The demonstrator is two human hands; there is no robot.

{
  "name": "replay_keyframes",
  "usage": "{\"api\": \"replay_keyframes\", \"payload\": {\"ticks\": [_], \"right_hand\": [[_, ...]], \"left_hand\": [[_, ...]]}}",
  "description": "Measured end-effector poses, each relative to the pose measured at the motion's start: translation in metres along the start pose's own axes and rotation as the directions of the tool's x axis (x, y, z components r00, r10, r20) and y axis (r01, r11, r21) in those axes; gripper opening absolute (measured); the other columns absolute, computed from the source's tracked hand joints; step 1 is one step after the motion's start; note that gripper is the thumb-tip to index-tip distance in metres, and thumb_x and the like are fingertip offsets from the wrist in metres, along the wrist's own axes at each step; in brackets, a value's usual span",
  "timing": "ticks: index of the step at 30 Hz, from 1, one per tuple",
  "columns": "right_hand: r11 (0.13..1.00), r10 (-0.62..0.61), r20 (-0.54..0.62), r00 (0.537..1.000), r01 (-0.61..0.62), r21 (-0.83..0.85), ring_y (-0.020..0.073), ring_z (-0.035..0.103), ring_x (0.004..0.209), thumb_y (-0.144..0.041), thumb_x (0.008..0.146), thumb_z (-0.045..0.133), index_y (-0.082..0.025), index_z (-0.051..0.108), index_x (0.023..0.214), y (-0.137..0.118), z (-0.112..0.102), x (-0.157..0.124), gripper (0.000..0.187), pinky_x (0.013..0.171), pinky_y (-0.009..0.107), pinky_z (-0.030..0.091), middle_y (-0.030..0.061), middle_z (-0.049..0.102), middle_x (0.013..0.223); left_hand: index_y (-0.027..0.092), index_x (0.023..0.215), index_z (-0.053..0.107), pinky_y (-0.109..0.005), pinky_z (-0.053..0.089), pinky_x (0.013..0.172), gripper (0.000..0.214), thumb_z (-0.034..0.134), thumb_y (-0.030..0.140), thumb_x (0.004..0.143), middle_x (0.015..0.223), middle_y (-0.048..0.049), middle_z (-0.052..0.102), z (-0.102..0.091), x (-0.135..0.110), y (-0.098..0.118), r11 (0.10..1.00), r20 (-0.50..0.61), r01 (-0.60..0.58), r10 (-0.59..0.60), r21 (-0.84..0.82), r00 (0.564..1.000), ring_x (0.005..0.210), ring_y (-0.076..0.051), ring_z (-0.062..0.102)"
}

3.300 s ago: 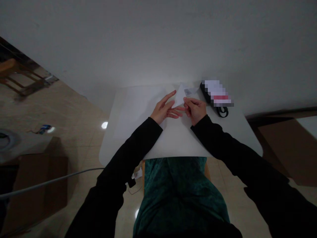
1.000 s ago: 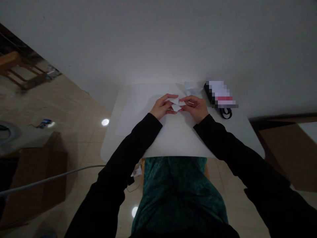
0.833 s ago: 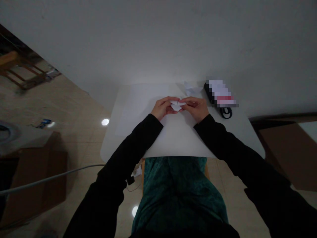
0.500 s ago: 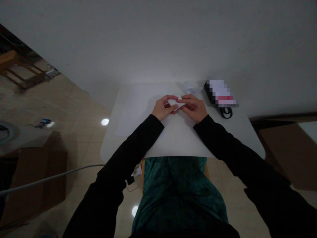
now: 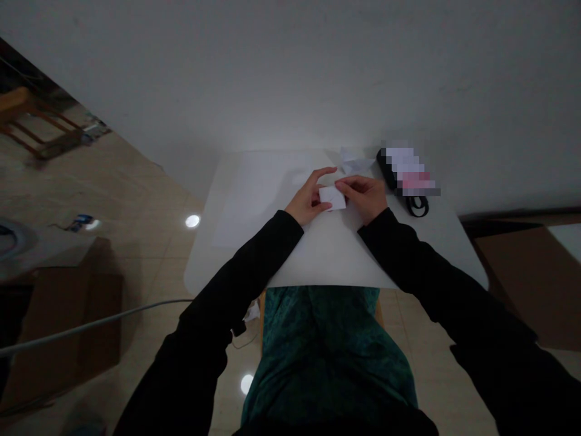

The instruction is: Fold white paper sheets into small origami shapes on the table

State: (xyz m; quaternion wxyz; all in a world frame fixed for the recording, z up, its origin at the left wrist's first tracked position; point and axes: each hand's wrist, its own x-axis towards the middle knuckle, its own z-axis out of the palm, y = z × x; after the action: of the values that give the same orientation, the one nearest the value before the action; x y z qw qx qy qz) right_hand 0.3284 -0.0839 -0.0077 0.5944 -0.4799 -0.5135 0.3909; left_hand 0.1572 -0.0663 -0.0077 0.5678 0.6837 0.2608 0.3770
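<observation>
A small folded piece of white paper (image 5: 333, 198) is held between my two hands above the white table (image 5: 318, 260). My left hand (image 5: 309, 198) grips its left side, thumb along the lower edge, with the index finger raised off it. At the paper's upper right corner, my right hand (image 5: 365, 195) pinches with thumb and fingertips. Just behind my right hand lies another folded white paper (image 5: 356, 162). Flat on the left part of the table is a large white sheet (image 5: 258, 194).
A black case (image 5: 387, 169) with a strap loop (image 5: 417, 206) lies at the table's right rear, its top blurred out. Behind the table rises a wall (image 5: 290, 79). Cardboard boxes (image 5: 68, 321) (image 5: 531, 278) stand on both sides. A grey cable (image 5: 100, 324) crosses at left.
The folded paper has turned to show a flatter, squarer face. My left index finger has lifted from it, and my right hand has shifted slightly right to its upper corner.
</observation>
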Motion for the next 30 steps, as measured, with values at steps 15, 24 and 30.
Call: {"api": "replay_keyframes", "payload": {"ticks": [15,24,30], "right_hand": [[1.000,0.012,0.030,0.999,-0.012,-0.007,0.0093,0.050,0.037,-0.047,0.064,0.080,-0.019,0.068,0.070,-0.002,-0.001,0.000,0.031,0.034,0.025,0.040,-0.0036,0.062,0.054],[0.964,-0.121,0.113,0.986,0.144,-0.225,0.0095,0.049,0.040,-0.045,0.072,0.077,-0.020,0.064,0.059,-0.017,-0.006,-0.006,0.031,0.042,0.026,0.040,-0.0032,0.056,0.049],[0.932,-0.162,0.192,0.968,0.213,-0.292,0.0094,0.051,0.047,-0.048,0.071,0.077,-0.021,0.071,0.064,-0.021,-0.003,-0.012,0.029,0.043,0.026,0.043,-0.0013,0.060,0.059]], "left_hand": [[0.011,0.085,0.063,-0.025,0.051,0.065,0.021,0.075,0.012,0.068,0.067,0.0020,0.063,0.000,0.005,-0.003,0.993,-0.229,0.121,-0.121,-0.012,0.966,0.060,-0.009,0.061],[0.016,0.108,0.064,-0.025,0.049,0.068,0.035,0.073,0.023,0.075,0.070,0.0021,0.065,-0.006,0.000,0.002,0.951,-0.147,0.015,0.032,0.309,0.989,0.065,-0.011,0.062],[0.021,0.096,0.072,-0.030,0.049,0.078,0.019,0.070,0.035,0.083,0.090,-0.0038,0.073,-0.007,-0.002,0.005,0.720,-0.052,-0.136,0.232,0.681,0.971,0.082,-0.016,0.064]]}}
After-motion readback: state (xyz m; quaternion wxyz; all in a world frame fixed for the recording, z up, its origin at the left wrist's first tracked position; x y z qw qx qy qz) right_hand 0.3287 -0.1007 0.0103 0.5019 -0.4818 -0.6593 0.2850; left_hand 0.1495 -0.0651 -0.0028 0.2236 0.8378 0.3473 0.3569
